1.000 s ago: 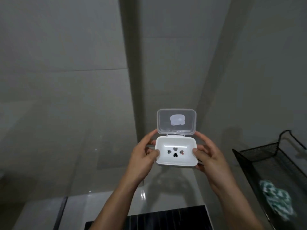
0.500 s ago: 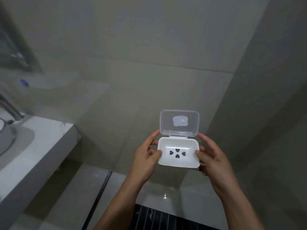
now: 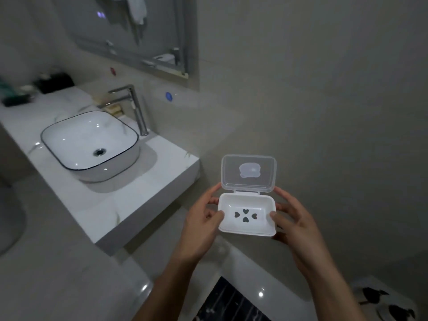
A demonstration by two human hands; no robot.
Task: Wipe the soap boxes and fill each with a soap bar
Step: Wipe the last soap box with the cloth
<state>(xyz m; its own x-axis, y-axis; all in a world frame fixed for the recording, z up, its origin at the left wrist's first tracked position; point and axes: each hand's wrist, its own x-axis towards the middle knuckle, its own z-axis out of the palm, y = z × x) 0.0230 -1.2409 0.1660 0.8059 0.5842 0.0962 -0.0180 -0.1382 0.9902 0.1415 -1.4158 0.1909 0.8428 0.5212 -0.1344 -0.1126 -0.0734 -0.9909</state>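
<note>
I hold a white soap box (image 3: 247, 225) in front of me at the middle right, in the air above the floor. Its clear hinged lid (image 3: 249, 173) stands open and upright. The tray inside is bare, with heart-shaped drain holes in its bottom. My left hand (image 3: 201, 225) grips the box's left end, thumb on the rim. My right hand (image 3: 293, 222) grips the right end the same way. No soap bar lies in the box.
A white countertop (image 3: 129, 200) runs along the left with a white basin (image 3: 90, 141) and a chrome tap (image 3: 135, 107). A mirror (image 3: 129, 31) hangs above. Dark items (image 3: 54, 82) sit at the counter's far end. A black striped mat (image 3: 229, 302) lies below.
The view has swung left: the black mesh basket is gone from the right, and the basin, tap and mirror have come in. Both hands keep the same hold on the open box.
</note>
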